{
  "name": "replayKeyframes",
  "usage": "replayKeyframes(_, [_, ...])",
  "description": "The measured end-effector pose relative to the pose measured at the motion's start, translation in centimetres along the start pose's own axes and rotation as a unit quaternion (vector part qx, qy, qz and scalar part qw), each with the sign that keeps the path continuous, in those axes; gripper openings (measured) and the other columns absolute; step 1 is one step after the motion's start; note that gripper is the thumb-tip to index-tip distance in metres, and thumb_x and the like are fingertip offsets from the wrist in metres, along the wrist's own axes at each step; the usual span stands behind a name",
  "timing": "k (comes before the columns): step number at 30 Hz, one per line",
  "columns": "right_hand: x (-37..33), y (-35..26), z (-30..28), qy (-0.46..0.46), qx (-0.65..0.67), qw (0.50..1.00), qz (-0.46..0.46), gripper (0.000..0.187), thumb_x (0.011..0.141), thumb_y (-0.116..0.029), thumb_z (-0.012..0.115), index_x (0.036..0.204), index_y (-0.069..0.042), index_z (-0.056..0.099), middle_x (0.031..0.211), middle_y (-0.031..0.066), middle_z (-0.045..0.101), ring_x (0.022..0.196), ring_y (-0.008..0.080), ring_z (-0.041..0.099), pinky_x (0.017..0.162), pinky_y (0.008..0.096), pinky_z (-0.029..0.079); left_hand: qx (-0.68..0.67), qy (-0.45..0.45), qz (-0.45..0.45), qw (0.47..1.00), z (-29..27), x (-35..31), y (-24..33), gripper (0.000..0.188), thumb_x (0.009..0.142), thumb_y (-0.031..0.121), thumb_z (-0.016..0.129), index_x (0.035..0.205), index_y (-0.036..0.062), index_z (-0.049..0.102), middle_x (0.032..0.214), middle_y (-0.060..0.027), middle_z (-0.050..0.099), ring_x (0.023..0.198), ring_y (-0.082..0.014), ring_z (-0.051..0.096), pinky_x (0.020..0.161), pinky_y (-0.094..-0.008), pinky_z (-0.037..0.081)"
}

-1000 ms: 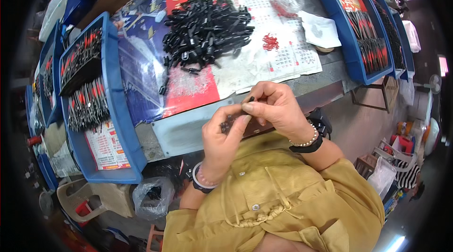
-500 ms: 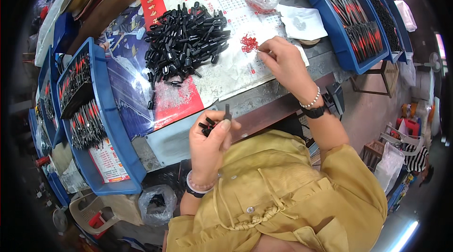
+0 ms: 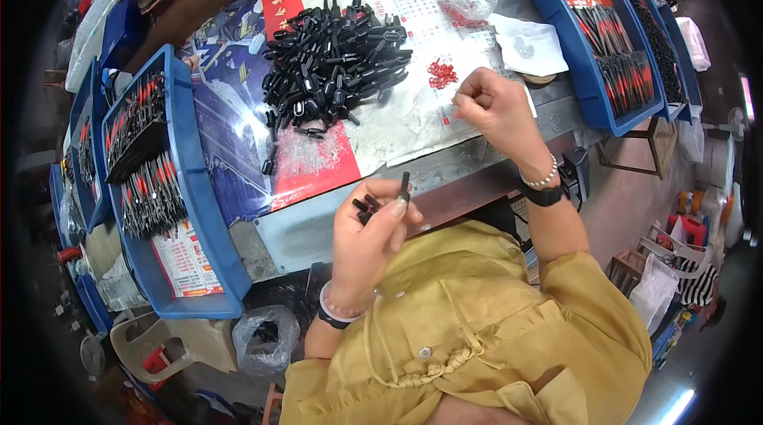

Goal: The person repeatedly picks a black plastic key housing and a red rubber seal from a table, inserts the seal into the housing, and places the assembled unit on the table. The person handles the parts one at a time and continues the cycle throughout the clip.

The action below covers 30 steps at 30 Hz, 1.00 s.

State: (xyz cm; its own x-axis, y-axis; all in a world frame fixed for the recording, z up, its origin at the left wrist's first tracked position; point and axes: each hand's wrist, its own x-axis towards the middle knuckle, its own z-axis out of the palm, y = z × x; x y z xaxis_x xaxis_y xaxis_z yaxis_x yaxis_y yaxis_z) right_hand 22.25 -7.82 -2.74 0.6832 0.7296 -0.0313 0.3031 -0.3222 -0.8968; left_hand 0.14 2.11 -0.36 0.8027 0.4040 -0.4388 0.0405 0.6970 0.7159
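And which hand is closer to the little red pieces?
Right. The right hand is just beside the little red pieces, to their lower right; the left hand, holding black parts, is farther away, by the table edge.

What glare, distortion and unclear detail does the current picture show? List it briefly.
Head view: white glare on the glossy blue printed sheet; head view: fisheye bowing of the large blue plastic tray at left; head view: small red pieces near the bare right hand, too fine to separate.
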Motion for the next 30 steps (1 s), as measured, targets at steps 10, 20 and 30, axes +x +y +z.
replayKeyframes(10, [-3.2, -3.6, 1.9, -0.151, 0.368, 0.908, 0.130, 0.012, 0.088, -0.006, 0.062, 0.095, 0.003, 0.062, 0.087, 0.0070, 0.065, 0.075, 0.0127, 0.065, 0.068, 0.0242, 0.053, 0.049, -0.018, 0.020, 0.998, 0.9, 0.3, 0.0, 0.014, 0.090, 0.003, 0.054, 0.104, -0.0001, 0.054, 0.077, -0.0080, 0.064, 0.052, -0.0021, 0.044, 0.048, -0.0167, 0.035])
replayKeyframes(20, [-3.7, -3.9, 3.6, -0.158, 0.432, 0.873, 0.164, 0.013, 0.089, -0.008, 0.063, 0.095, 0.004, 0.060, 0.080, 0.0074, 0.064, 0.066, 0.0098, 0.062, 0.061, 0.0204, 0.051, 0.072, 0.017, 0.065, 0.995, 1.2, 0.4, 0.4, 0.012, 0.091, 0.002, 0.055, 0.102, 0.0004, 0.054, 0.072, -0.0042, 0.062, 0.051, -0.0008, 0.044, 0.046, -0.0160, 0.034])
replayKeyframes(30, [-3.9, -4.2, 3.7, -0.161, 0.414, 0.889, 0.110, 0.012, 0.088, -0.003, 0.060, 0.096, 0.006, 0.061, 0.086, 0.0096, 0.065, 0.072, 0.0122, 0.063, 0.067, 0.0246, 0.053, 0.070, 0.035, 0.081, 0.994, 0.8, 0.4, 0.0, 0.016, 0.091, 0.002, 0.054, 0.106, 0.0002, 0.051, 0.074, -0.0068, 0.062, 0.050, -0.0021, 0.044, 0.045, -0.0165, 0.033])
